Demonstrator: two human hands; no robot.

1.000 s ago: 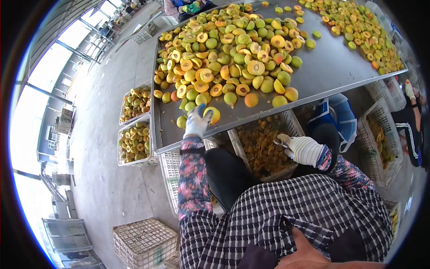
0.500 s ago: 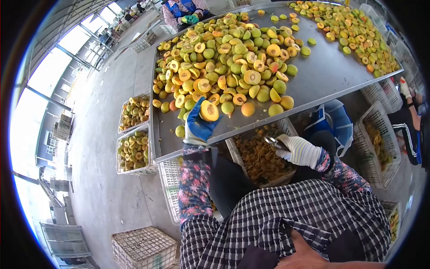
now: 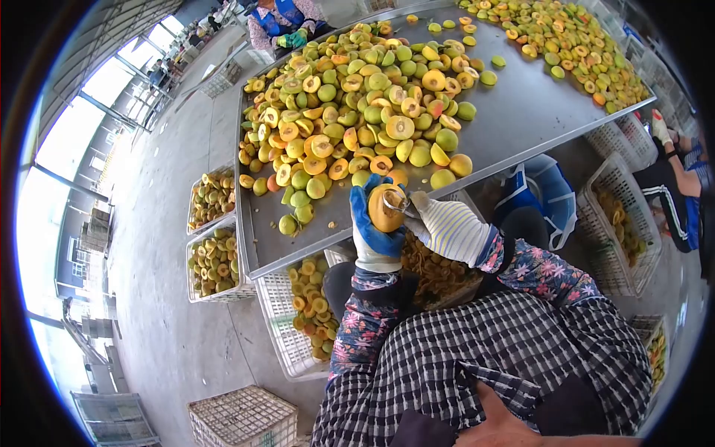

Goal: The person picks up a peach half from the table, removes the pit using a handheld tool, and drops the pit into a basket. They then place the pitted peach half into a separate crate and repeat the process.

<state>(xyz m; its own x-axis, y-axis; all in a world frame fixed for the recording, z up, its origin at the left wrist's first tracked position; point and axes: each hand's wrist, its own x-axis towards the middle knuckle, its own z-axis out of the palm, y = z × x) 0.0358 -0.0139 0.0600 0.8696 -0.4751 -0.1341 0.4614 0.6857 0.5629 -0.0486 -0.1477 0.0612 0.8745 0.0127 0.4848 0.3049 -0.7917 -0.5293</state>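
My left hand point(image 3: 377, 231), in a blue-and-white glove, is closed around a yellow peach half point(image 3: 386, 209), cut face up, just over the table's near edge. My right hand point(image 3: 450, 229), in a striped white knit glove, grips a small metal pitting tool point(image 3: 402, 203), whose tip is at the middle of the cut face. The fingers hide most of the tool. Ahead of both hands lies a large heap of halved peaches point(image 3: 357, 112) on the metal table point(image 3: 521, 112). Below them stands a crate with brown peach pits and scraps point(image 3: 432, 272).
A crate of peach halves point(image 3: 279, 328) stands by my left leg, with more crates point(image 3: 216, 261) left of the table. A blue bag point(image 3: 551, 197) hangs at the right. Another peach pile point(image 3: 558, 52) lies at the far right. Co-workers sit opposite point(image 3: 287, 18) and at right point(image 3: 674, 179).
My left hand has moved right and down with the peach half, away from the heap. My right hand has risen to it, bringing the pitting tool onto the cut face.
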